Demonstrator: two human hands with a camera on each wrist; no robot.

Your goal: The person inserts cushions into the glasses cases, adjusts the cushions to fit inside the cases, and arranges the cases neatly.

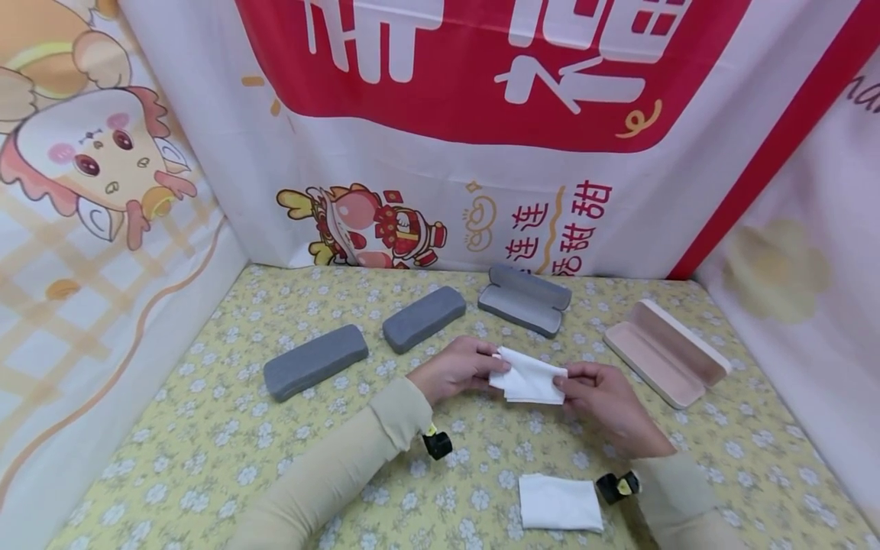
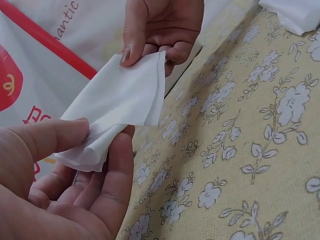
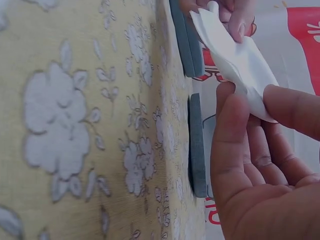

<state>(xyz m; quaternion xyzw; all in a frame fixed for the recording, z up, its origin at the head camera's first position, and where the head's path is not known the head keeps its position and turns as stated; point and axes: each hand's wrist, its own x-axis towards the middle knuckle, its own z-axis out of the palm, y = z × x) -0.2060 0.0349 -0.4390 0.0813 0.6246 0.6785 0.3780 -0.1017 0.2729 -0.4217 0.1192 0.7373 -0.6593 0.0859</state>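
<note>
A folded white cloth (image 1: 532, 376) is held above the table between both hands. My left hand (image 1: 459, 368) pinches its left end, thumb on top and fingers beneath; in the left wrist view the layers bunch up near that thumb (image 2: 65, 135). At the right end, my right hand (image 1: 612, 401) pinches the cloth between thumb and fingers, as the right wrist view also shows on the cloth's near end (image 3: 255, 75). A second folded white cloth (image 1: 560, 503) lies flat on the table, close to the right wrist.
Two closed grey glasses cases (image 1: 316, 360) (image 1: 424, 318) lie to the left and centre back. An open grey case (image 1: 522, 305) stands near the back curtain, and an open pink-lined case (image 1: 656, 359) is at the right. A flowered cloth (image 1: 206, 473) covers the table.
</note>
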